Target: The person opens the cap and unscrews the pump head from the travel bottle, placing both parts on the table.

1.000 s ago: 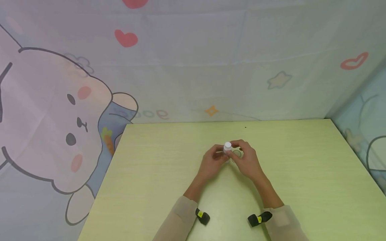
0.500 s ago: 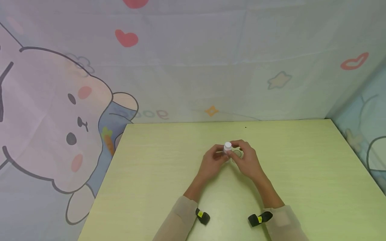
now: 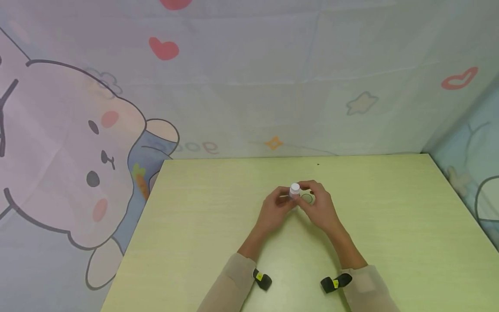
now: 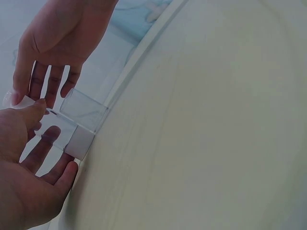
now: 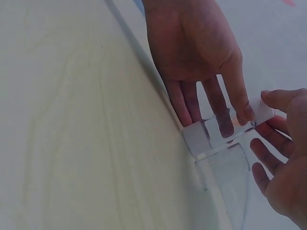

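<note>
Both hands meet at a small upright white-capped bottle [image 3: 295, 190] near the table's middle. My right hand [image 3: 320, 207] pinches its white upper part between thumb and fingers. Just below, my left hand [image 3: 274, 208] holds a clear section [image 5: 218, 130] with thumb and fingers; a white lower end [image 4: 79, 142] sits under it at the table. Whether the clear section belongs to the bottle or is a separate piece I cannot tell. Beside it stands a clear cylinder [image 4: 84, 109], like a cup, whose round rim shows in the head view under the right palm.
The pale yellow-green table [image 3: 202, 225] ends at a back edge against a printed cloth [image 3: 249, 104]. A tiny dark speck [image 3: 318, 164] lies near that edge. Black wrist straps [image 3: 262, 279] sit over the light sleeves [image 3: 230, 281].
</note>
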The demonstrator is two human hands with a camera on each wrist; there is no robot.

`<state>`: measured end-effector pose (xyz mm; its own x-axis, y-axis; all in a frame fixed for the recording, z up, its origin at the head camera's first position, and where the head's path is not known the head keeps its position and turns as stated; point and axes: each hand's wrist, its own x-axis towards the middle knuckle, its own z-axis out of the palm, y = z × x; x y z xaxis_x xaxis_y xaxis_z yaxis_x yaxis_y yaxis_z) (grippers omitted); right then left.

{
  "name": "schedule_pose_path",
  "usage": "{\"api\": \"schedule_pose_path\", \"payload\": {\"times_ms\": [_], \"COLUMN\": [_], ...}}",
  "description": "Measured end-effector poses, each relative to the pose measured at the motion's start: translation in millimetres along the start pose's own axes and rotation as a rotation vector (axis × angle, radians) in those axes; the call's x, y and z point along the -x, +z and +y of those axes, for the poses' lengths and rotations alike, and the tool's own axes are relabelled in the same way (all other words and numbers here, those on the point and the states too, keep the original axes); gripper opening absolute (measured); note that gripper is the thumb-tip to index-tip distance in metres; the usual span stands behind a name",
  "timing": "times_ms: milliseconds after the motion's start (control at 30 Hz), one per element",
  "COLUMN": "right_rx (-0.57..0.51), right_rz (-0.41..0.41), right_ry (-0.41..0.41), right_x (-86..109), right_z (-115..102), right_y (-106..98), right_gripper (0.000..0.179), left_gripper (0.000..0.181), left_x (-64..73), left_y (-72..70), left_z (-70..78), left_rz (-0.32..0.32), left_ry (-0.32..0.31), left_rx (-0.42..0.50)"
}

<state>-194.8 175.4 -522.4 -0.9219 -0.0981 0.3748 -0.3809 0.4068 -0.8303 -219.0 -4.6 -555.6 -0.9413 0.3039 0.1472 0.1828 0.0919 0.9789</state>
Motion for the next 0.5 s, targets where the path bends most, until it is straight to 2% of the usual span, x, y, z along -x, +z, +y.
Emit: {"api": "schedule_pose_path", "payload": {"times_ms": [500], "right_rx": [-0.004], "right_rz": [0.028], "right_ry": [0.084], "right_x": [-0.5], "right_z": [-3.9], "right_y": [2.1], "right_gripper": [0.034], "left_gripper": [0.026], "left_x": [0.0], "left_y": [-1.1], "left_z": [-0.7], "left_rz": [-0.004], "left_ry": [0.005], "left_rx": [0.015]}}
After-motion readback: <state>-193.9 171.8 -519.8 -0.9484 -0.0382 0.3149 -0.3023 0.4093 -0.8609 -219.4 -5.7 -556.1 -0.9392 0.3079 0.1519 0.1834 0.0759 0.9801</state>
